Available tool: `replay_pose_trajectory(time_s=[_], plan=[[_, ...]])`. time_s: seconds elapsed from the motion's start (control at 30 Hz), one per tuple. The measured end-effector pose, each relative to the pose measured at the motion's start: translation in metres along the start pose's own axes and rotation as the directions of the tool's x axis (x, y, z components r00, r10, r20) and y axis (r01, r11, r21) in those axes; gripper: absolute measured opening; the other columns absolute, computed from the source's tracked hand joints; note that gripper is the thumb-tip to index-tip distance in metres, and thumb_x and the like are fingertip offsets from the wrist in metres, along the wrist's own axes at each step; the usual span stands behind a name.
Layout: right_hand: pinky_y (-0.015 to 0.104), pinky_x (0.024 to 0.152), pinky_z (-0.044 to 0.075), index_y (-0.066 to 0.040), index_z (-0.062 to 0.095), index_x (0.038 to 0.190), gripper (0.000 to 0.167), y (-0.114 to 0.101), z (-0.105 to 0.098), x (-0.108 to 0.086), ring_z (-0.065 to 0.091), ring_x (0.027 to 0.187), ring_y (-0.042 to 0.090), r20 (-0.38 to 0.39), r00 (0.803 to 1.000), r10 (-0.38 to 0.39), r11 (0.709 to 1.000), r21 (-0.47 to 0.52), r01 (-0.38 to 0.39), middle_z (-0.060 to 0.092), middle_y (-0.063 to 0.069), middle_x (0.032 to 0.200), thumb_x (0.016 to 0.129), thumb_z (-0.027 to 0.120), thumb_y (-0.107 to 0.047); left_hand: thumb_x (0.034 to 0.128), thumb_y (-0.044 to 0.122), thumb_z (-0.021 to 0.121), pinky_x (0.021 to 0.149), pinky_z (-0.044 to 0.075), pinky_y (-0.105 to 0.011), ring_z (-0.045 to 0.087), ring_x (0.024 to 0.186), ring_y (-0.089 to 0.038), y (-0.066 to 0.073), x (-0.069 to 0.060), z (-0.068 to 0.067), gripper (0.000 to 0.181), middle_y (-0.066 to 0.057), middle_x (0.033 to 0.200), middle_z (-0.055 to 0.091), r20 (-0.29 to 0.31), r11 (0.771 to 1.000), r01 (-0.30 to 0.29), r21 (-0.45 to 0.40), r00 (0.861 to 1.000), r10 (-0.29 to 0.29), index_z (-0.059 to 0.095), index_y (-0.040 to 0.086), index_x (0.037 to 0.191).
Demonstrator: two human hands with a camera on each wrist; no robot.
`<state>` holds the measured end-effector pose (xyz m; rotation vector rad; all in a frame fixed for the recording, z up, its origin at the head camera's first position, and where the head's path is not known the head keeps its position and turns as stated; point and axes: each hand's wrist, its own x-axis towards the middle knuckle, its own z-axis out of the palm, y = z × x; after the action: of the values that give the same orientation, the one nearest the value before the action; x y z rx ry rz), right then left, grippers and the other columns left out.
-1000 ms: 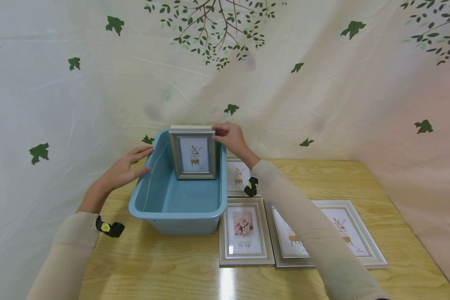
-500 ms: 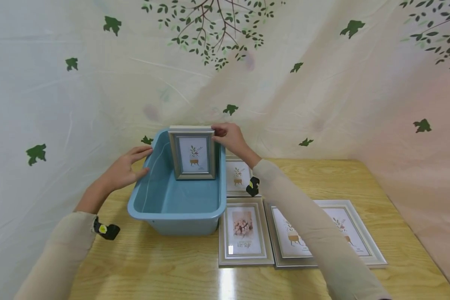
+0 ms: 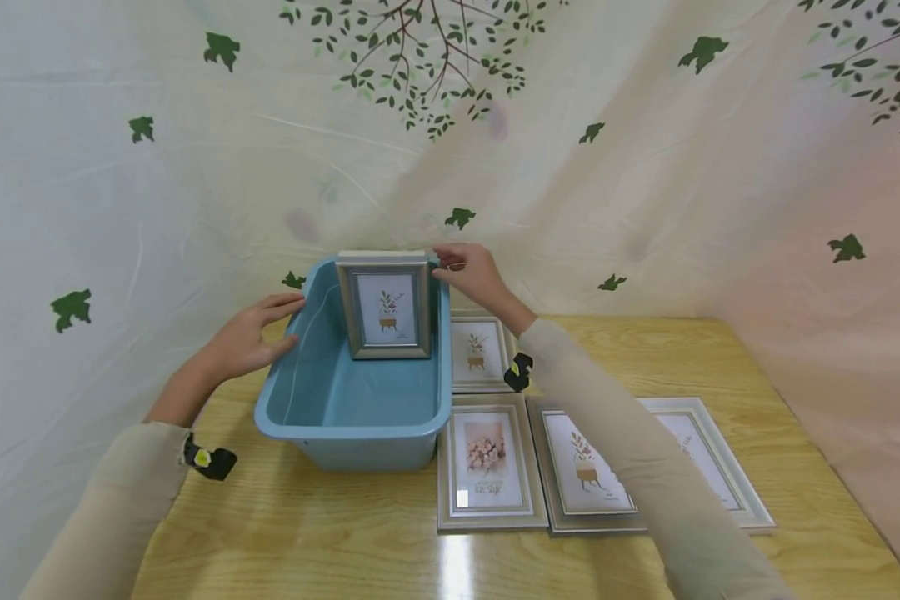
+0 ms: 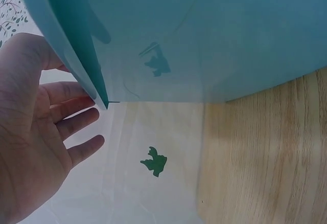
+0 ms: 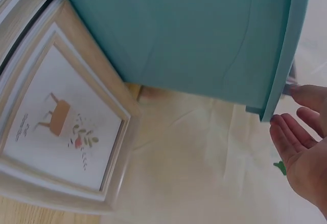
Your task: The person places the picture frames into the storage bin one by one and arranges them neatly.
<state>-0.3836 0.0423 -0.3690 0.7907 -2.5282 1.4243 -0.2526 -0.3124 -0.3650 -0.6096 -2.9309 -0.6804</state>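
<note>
Blue tub holds the small frame, stood at its far end. Right hand, fingers parted, grips nothing beside it; left hand's relaxed fingers touch the rim. Placing seems complete; retraction should clear the frame.

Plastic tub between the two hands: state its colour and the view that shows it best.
The plastic tub is light greyish blue; the head view shows it best.

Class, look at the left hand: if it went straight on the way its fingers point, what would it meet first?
The left hand would meet the blue tub, at the nearest rim. Its fingertips seem already there, though exact contact is hard to judge.
</note>
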Motion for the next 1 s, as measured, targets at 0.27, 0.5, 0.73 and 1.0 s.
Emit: replay_pose_trajectory(time_s=[0.27, 0.5, 0.73, 1.0], plan=[[0.045, 0.101, 0.055, 0.007, 0.062, 0.134, 0.040, 0.020, -0.022, -0.014, 0.068, 0.113, 0.036, -0.013, 1.000, 0.014, 1.000, -0.005, -0.014, 0.067, 0.028, 0.129, 0.099, 0.066, -0.010, 0.0974, 0.017, 0.065, 0.112, 0.034, -0.071, 0.035, 0.144, -0.053, 0.001, -0.002, 0.000, 0.063, -0.029, 0.158, 0.037, 0.000, 1.000, 0.006, -0.002, 1.000, -0.006, 0.042, -0.006, 0.151], [0.047, 0.098, 0.056, 0.009, 0.063, 0.131, 0.039, 0.049, -0.036, -0.032, 0.069, 0.110, 0.038, 0.032, 0.993, 0.117, 0.992, -0.050, -0.115, 0.070, 0.027, 0.123, 0.098, 0.067, -0.011, 0.0975, 0.018, 0.066, 0.111, 0.035, -0.071, 0.036, 0.143, -0.053, 0.001, -0.003, 0.000, 0.063, -0.029, 0.158, 0.038, 0.007, 1.000, 0.008, 0.006, 1.000, -0.009, 0.043, -0.005, 0.151], [0.049, 0.099, 0.055, 0.011, 0.060, 0.133, 0.044, 0.076, -0.048, -0.049, 0.067, 0.111, 0.043, 0.102, 0.976, 0.192, 0.977, -0.111, -0.181, 0.068, 0.031, 0.122, 0.096, 0.068, -0.009, 0.0974, 0.018, 0.067, 0.111, 0.035, -0.071, 0.037, 0.143, -0.053, 0.001, -0.004, 0.001, 0.064, -0.030, 0.157, 0.038, 0.006, 1.000, 0.008, 0.000, 1.000, -0.008, 0.043, -0.004, 0.152], [0.048, 0.096, 0.057, 0.010, 0.057, 0.138, 0.049, 0.100, -0.056, -0.065, 0.066, 0.114, 0.043, 0.143, 0.948, 0.283, 0.956, -0.119, -0.267, 0.068, 0.030, 0.124, 0.096, 0.070, -0.012, 0.0978, 0.018, 0.067, 0.111, 0.034, -0.072, 0.036, 0.143, -0.054, 0.000, -0.004, 0.002, 0.063, -0.030, 0.157, 0.038, -0.003, 1.000, 0.009, -0.018, 1.000, -0.009, 0.043, -0.004, 0.152]])
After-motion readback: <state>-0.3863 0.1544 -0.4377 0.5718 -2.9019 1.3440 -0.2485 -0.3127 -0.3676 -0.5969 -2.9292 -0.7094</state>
